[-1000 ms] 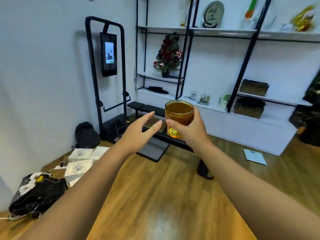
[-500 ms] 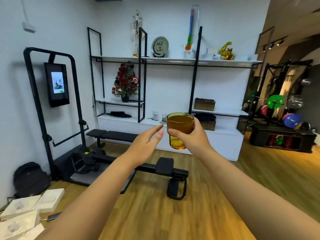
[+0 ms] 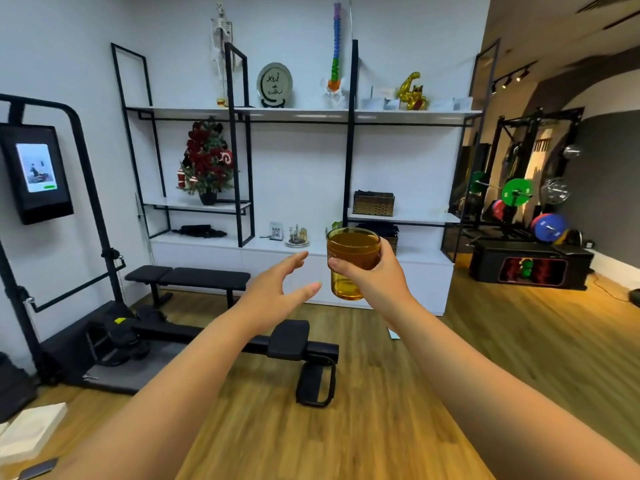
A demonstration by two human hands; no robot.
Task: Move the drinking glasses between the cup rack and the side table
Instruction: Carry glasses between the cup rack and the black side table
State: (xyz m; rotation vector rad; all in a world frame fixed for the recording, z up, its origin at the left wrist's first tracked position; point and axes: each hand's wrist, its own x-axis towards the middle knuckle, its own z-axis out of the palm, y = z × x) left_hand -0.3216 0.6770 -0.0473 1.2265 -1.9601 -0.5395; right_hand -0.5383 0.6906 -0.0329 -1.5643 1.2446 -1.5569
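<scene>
An amber drinking glass (image 3: 350,261) is held upright at chest height in front of me, in the middle of the view. My right hand (image 3: 375,277) wraps around its right side and back. My left hand (image 3: 277,294) hovers just left of the glass with fingers spread, a small gap apart from it, holding nothing. No cup rack or side table shows in this view.
A black weight bench (image 3: 194,277) and a floor machine (image 3: 294,344) stand on the wooden floor ahead. A white shelving unit (image 3: 294,114) with black frames lines the far wall. Gym racks and weight plates (image 3: 517,192) fill the right side. White boxes (image 3: 31,431) lie at the lower left.
The view has swung up and to the right, from the floor and left corner toward the shelves and gym area. Both hands keep their pose, the glass still in my right hand.
</scene>
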